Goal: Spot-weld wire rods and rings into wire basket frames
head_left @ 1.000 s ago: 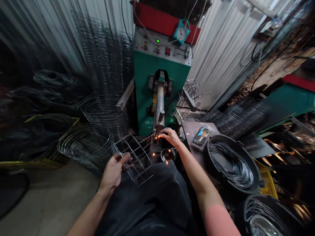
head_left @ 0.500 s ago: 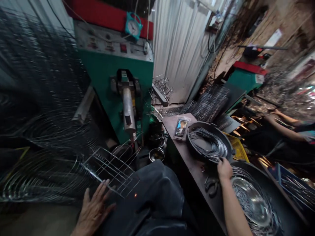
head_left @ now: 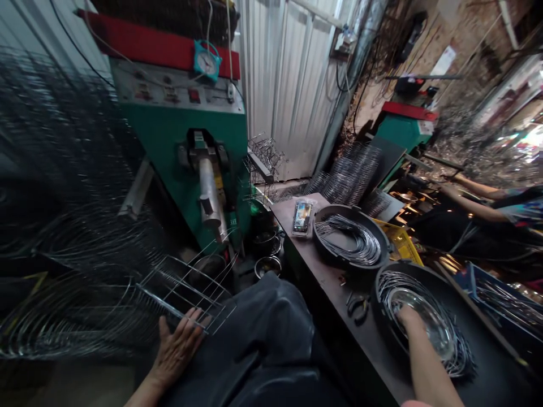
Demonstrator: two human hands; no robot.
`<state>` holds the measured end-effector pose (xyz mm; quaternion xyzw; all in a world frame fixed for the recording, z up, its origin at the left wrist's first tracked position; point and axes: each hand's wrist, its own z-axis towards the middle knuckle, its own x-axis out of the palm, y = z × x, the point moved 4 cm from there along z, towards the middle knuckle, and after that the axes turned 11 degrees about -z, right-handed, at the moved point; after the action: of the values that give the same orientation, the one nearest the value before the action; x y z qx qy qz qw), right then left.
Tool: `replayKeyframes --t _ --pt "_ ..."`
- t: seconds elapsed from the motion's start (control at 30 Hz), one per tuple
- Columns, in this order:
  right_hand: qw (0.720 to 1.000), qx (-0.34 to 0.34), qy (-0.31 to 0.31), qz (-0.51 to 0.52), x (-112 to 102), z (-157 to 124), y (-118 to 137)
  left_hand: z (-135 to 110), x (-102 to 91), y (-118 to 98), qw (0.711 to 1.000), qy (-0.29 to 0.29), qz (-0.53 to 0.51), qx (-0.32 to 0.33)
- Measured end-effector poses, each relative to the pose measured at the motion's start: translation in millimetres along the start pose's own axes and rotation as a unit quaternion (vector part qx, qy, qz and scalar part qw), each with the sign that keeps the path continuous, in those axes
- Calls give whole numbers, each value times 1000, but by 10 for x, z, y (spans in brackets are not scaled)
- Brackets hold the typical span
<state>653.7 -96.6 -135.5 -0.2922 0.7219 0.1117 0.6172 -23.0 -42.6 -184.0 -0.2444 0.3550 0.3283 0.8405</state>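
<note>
A welded wire rack (head_left: pixel 182 288) lies across my lap, one end close to the green machine's lower tip. My left hand (head_left: pixel 180 345) rests at its near edge with the fingers stretched out, touching the wires. On the right, my right hand (head_left: pixel 408 317) reaches down into a shiny metal bowl (head_left: pixel 439 333); its fingertips are hidden there. That bowl sits inside a large black round pan (head_left: pixel 382 302), among bent wire pieces (head_left: pixel 460 359). Beyond it, a second black pan (head_left: pixel 320 249) holds a bundle of curved wires (head_left: pixel 367 249).
Ahead stands a green machine (head_left: pixel 161 141) with a metal arm (head_left: pixel 209 189). On the bench (head_left: pixel 326 282) lie pliers (head_left: pixel 360 310) and a phone (head_left: pixel 302 217). Wire stacks (head_left: pixel 63 141) crowd the left. At far right another person's arms (head_left: pixel 479 200) are at work.
My right hand has gone from the far pan's near rim down into the metal bowl. My left hand has shifted slightly right along the rack. The view has turned a little.
</note>
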Motion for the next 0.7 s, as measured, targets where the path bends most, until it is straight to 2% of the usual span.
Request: replayKeyframes --t 0.07,0.2,0.37,0.47,0.57,0.67,0.7 --pt "999 13 32 -2 106 -40 -47 -29 69 27 1000 13 -1 -6" --pt "999 31 21 0 144 -101 -52 -86 170 102 999 40 -16 -5" --pt "999 38 -10 21 153 -166 -102 -87 77 87 995 50 -88 -2" --pt "994 67 -33 74 174 -220 -173 -104 -70 -57 993 41 -107 21" --pt "986 95 -54 129 165 -248 -247 -209 -228 -303 994 49 -86 50" --pt "978 106 -88 157 65 -254 -258 -350 -404 -608 993 35 -91 62" --pt "972 93 -118 181 -5 -272 -212 -380 -464 -709 993 21 -104 59"
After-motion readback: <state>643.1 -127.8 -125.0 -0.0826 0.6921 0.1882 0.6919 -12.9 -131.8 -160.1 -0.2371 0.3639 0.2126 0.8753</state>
